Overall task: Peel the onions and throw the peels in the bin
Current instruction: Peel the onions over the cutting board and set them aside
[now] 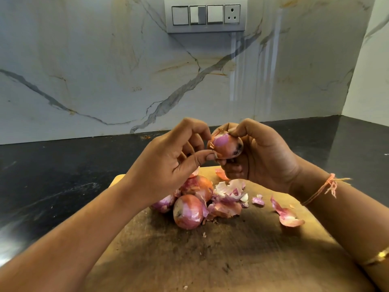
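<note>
My right hand [261, 152] grips a small red onion [226, 145] above the wooden chopping board [242, 256]; a patch of purple flesh shows where skin is gone. My left hand [179, 157] pinches the skin at the onion's left side between thumb and fingers. Three unpeeled onions lie on the board below my left hand: one in front [188, 211], one behind it [197, 187], one partly hidden at the left [164, 204]. Loose peels [228, 197] lie piled right of them, and a larger curled peel [288, 217] lies further right. No bin is in view.
The board rests on a dark stone counter [52, 175] that runs back to a marble wall. A switch panel with a socket [205, 14] is mounted high on the wall. A side wall closes the corner at the right.
</note>
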`<control>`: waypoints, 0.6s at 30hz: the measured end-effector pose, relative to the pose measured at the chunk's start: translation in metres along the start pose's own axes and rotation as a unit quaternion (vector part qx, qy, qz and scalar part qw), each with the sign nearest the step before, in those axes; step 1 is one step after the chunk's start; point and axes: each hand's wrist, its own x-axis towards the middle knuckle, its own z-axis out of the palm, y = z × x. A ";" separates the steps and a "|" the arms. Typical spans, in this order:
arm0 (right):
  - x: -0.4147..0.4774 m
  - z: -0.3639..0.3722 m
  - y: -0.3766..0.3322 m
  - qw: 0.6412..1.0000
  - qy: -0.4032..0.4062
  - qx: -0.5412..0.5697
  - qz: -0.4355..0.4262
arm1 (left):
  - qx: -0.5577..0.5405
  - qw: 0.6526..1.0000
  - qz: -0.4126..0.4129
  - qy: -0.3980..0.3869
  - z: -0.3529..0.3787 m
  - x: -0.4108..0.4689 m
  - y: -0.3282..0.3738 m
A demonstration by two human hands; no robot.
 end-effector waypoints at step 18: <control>0.002 -0.005 -0.002 0.998 0.022 0.034 -0.042 | 0.050 0.997 -0.032 -0.046 0.002 -0.002 -0.007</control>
